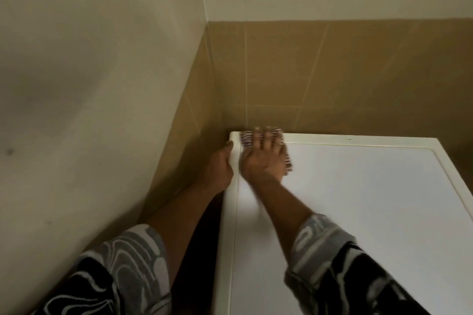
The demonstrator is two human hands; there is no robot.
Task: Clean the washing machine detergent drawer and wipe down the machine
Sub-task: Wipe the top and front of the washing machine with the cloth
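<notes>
A striped cloth (pixel 258 139) lies pressed flat at the far left corner of the washing machine's white top (pixel 358 212), right up against the raised rim where the lid meets the tan tiled wall (pixel 281 71). The person's right hand (pixel 263 161) holds it there, palm down and fingers (pixel 267 138) spread wide over the fabric, a grip that suits pushing dirt out of the corner seam rather than lifting anything. A loose end of the cloth trails out beside the palm toward the middle of the top. The left hand (pixel 221 169) is curled around the machine's left edge just beside the same corner, thumb up on the rim, apparently bracing the body for the long reach to the back. Both patterned grey-and-black sleeves (pixel 133 263) are pushed up the forearms, presumably to stay clear of the damp surface. The hand and cloth are blurred, so the exact fold of the fabric cannot be told. The detergent drawer is out of view; the work seen here belongs to the wipe-down part of the job, with most of the top's surface lying bare to the right. The plain cream wall (pixel 89 71) closes in on the left.
</notes>
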